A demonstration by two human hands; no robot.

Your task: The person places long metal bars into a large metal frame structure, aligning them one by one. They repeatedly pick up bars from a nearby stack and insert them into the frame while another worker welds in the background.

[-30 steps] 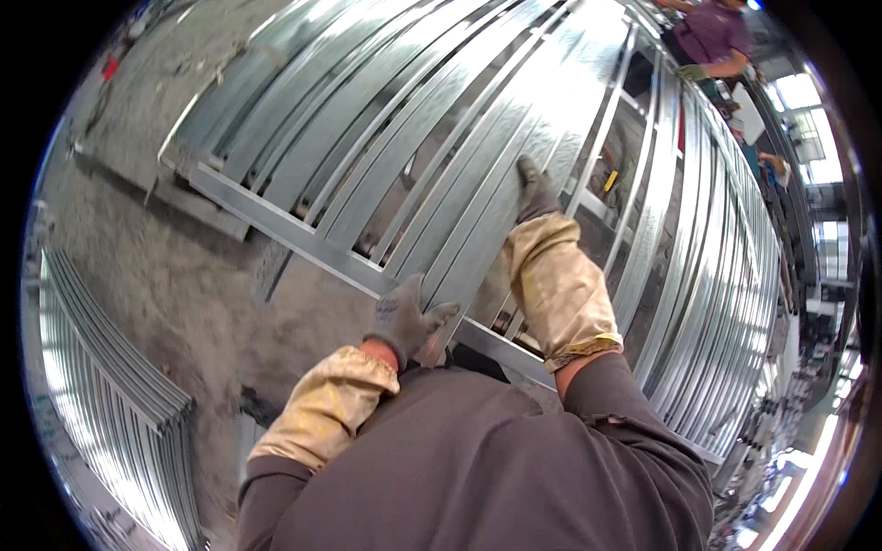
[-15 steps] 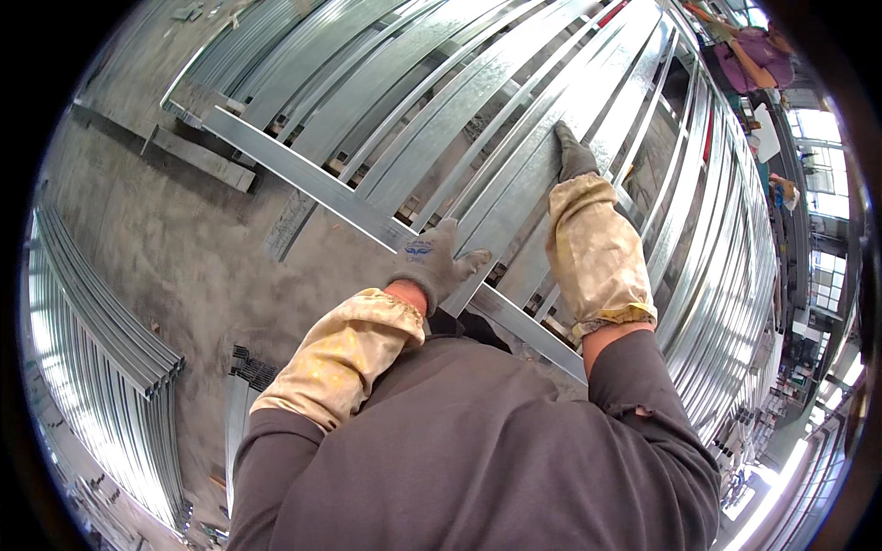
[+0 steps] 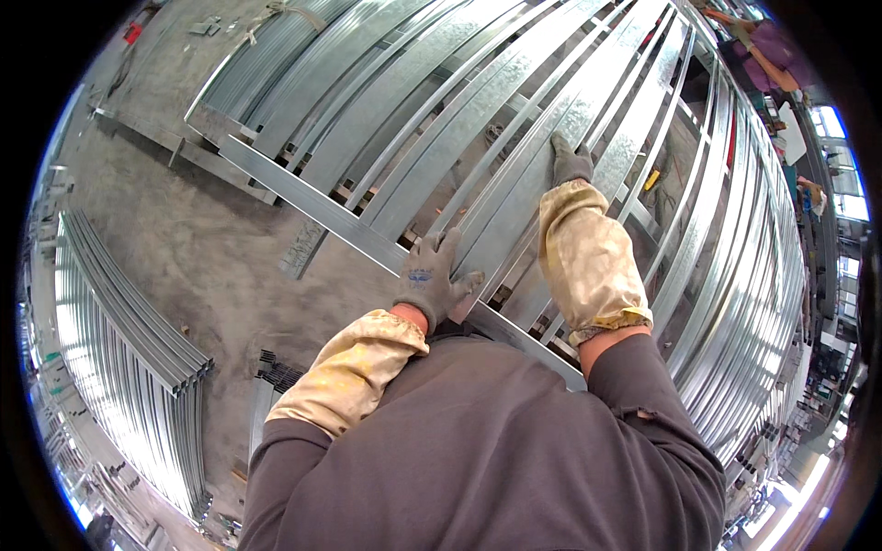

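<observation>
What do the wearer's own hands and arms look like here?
The left hand and right hand wear grey gloves, the left with a blue printed mark. Next come baggy, stained tan oversleeves, then a dark grey-brown top with a small tear in its right sleeve.

A worker's gloved left hand (image 3: 434,275), thumb spread from the fingers, lay at the near end of a long silvery metal beam (image 3: 501,222), while the gloved right hand (image 3: 571,163) rested farther along it. Tan sleeve covers (image 3: 593,253) wrapped both forearms. Similar metal lengths (image 3: 436,170) spread beyond, a yellow object (image 3: 652,179) showing between them. A stack of metal profiles (image 3: 129,303) sat at left; a person in purple (image 3: 776,60) appeared at upper right.
</observation>
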